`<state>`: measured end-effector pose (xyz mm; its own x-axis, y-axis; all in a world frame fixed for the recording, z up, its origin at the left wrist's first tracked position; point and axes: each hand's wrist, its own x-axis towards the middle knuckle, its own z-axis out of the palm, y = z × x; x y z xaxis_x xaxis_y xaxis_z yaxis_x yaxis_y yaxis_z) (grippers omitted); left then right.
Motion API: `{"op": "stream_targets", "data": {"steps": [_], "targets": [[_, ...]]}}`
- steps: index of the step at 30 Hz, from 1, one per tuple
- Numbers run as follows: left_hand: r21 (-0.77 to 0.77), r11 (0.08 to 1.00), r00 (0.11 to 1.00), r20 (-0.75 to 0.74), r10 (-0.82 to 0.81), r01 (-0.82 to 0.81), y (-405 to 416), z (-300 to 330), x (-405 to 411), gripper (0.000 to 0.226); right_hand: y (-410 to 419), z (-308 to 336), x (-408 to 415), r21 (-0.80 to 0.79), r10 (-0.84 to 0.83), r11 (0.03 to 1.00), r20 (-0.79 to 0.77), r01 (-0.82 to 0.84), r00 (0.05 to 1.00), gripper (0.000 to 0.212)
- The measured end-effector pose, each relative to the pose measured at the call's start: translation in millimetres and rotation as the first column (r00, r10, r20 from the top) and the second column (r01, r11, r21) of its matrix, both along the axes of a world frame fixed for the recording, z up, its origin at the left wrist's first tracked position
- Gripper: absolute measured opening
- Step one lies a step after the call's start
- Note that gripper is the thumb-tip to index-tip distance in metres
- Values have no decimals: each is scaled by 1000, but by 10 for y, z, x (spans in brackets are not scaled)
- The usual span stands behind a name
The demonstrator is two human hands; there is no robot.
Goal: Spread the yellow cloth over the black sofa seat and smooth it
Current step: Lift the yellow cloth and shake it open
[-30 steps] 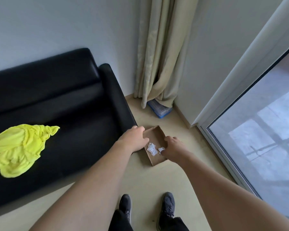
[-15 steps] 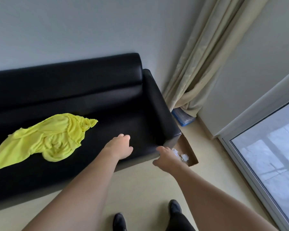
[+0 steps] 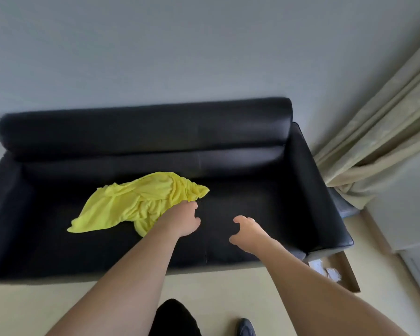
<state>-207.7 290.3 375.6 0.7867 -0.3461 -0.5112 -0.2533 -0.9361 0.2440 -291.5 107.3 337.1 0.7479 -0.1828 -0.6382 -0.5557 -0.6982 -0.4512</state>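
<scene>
L hand point(image 3: 180, 220) reaches over the black sofa seat point(image 3: 252, 214), fingers at the near edge of the crumpled yellow cloth point(image 3: 136, 202); can't tell if it grips. R hand point(image 3: 249, 232), fingers loosely curled, holds nothing, just right of it. Cardboard box point(image 3: 347, 270) w/ paper scraps on floor, far right; curtain point(image 3: 386, 141) beyond.

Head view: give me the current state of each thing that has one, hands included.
yellow cloth: bunched and wrinkled on the seat, not spread
black sofa seat: mostly uncovered
left hand: at the cloth's right edge, no grip visible
right hand: over bare seat, fingers loosely curled, holding nothing
cardboard box: open on the floor, crumpled paper inside
curtain: gathered to one side
</scene>
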Motion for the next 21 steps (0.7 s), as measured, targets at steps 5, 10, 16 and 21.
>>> {"op": "stream_targets", "data": {"steps": [5,10,16,21], "targets": [[70,997,998,-51,45,-41,759,-226,808,45,526,-139,832,19,-31,999,-15,32,999,66],[69,998,980,-200,10,4,1226,-669,1701,49,1084,-472,1563,69,-136,988,-62,140,989,61],[88,990,964,-252,-84,109,1312,-1434,2879,43,1411,-1261,2053,99,-193,973,-153,209,969,51],[47,935,910,-253,-329,351,1084,-2560,3194,51,1538,-2402,2327,120,-206,964,-239,239,949,49]]}}
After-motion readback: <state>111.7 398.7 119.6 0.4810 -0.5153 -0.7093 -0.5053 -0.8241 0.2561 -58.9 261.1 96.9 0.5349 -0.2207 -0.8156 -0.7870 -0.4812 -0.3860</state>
